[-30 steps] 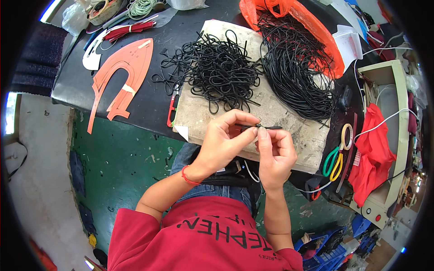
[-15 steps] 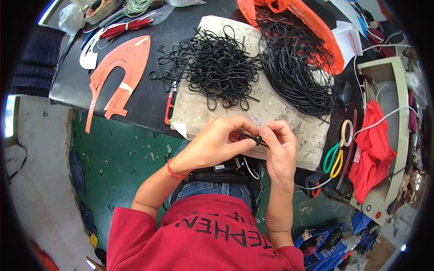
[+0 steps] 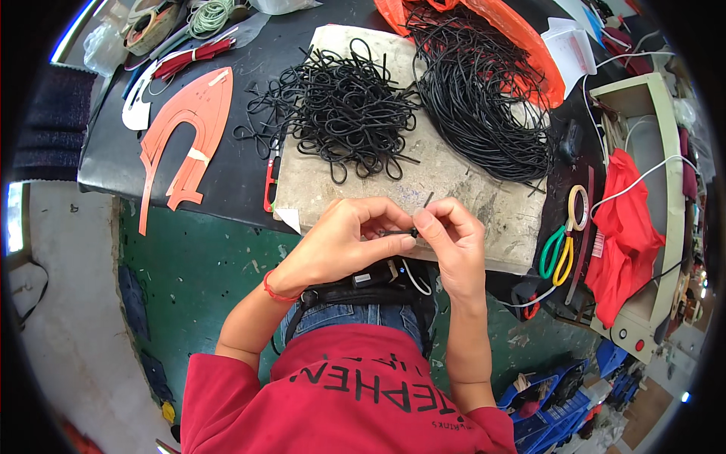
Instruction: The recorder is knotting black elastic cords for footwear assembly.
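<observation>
My left hand and my right hand meet over the front edge of a worn pale board. Both pinch a short black cord; one end pokes up between the fingertips, and the fingers hide most of it. Beyond them on the board lies a tangled pile of looped black cords. To its right a bundle of long loose black cords spills out of an orange plastic bag.
Orange pattern pieces lie left on the black table. A red-handled tool sits at the board's left edge. Scissors with green and yellow handles and a tape roll are at right, beside red cloth.
Both hands stay pinched on the cord, but the fingers have shifted. A cord end now points upward where a small knot or loop showed before. The whole view has shifted slightly.
</observation>
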Demonstrator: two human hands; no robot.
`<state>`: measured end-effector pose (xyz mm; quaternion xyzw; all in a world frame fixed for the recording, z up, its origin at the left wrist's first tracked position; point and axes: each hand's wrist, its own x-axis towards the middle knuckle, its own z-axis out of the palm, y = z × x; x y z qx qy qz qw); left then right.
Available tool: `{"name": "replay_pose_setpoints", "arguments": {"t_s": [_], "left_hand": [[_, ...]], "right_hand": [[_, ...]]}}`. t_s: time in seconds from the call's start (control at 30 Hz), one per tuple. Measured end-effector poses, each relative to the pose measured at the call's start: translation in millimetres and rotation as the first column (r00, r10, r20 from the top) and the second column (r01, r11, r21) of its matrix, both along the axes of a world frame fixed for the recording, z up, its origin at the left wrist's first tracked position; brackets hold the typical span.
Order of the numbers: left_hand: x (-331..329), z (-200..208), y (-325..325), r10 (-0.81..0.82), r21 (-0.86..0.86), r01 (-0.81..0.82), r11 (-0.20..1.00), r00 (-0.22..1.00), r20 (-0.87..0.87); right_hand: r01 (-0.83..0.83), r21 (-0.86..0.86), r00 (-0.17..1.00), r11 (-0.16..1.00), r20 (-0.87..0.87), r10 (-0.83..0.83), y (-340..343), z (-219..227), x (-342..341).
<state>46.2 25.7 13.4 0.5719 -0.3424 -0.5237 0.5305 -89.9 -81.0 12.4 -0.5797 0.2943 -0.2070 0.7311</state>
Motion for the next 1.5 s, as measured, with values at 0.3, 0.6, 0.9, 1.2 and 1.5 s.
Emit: {"name": "replay_pose_setpoints", "arguments": {"t_s": [0.3,0.6,0.9,1.2,1.5], "left_hand": [[-2,12,-4,-0.092,0.026,0.092,0.995,0.996,0.019],[-26,-5,-4,0.063,-0.085,-0.048,0.995,0.979,0.191],[-3,-7,1,0.113,0.059,-0.102,0.993,0.966,-0.233],[-8,-10,-5,0.082,0.005,-0.083,0.997,0.971,-0.223],[-27,-10,-16,0.322,-0.088,-0.418,0.904,0.803,-0.502]], "right_hand": [[-0.01,0.059,0.995,0.998,0.101,0.004,2,-7,-1],[0.342,0.045,0.939,0.939,0.022,-0.343,5,-10,17],[0.041,0.286,0.999,0.957,-0.008,-0.041,-9,6,5],[0.066,0.173,0.998,0.983,0.006,-0.068,-2,-2,2],[0.353,0.212,0.911,0.911,0.142,-0.387,29,-1,26]]}}
